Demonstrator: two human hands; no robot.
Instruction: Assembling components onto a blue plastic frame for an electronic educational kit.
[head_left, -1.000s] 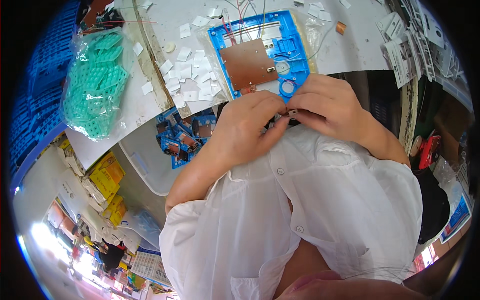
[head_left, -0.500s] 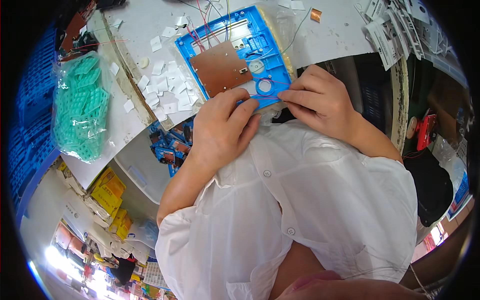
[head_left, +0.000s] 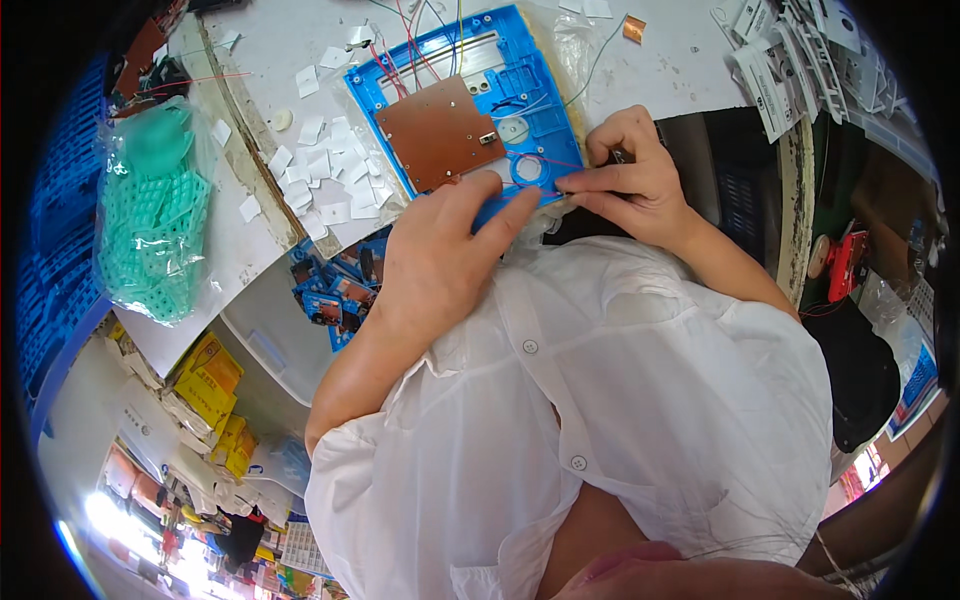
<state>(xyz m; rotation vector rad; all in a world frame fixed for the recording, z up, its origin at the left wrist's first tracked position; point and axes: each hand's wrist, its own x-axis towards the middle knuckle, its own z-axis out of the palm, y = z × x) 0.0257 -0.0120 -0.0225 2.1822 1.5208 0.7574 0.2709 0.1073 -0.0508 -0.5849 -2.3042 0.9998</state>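
Observation:
A blue plastic casing (head_left: 560, 118) lies open at the table's front edge, tilted slightly. A brown circuit board (head_left: 440, 130) sits in it, with thin coloured wires running off the far side. My left hand (head_left: 440, 235) grips the casing's near edge beside the board, its thumb stretched along that edge and its fingertips partly hidden. At the near right corner, my right hand (head_left: 640, 185) pinches a thin red wire (head_left: 550, 160) between thumb and forefinger; the other fingers are curled. Between the hands, a round ring-shaped opening (head_left: 528, 169) shows in the casing.
Small white squares (head_left: 335, 175) lie scattered left of the casing. Farther left rests a clear bag of green plastic parts (head_left: 155, 220). A bin of small blue assemblies (head_left: 340, 285) stands below the table edge. White plastic parts (head_left: 780, 80) are piled at the far right.
My left thumb has stretched out to the right along the casing's edge. My right hand's upper fingers have lifted and curled, while its pinch stays at the casing's corner.

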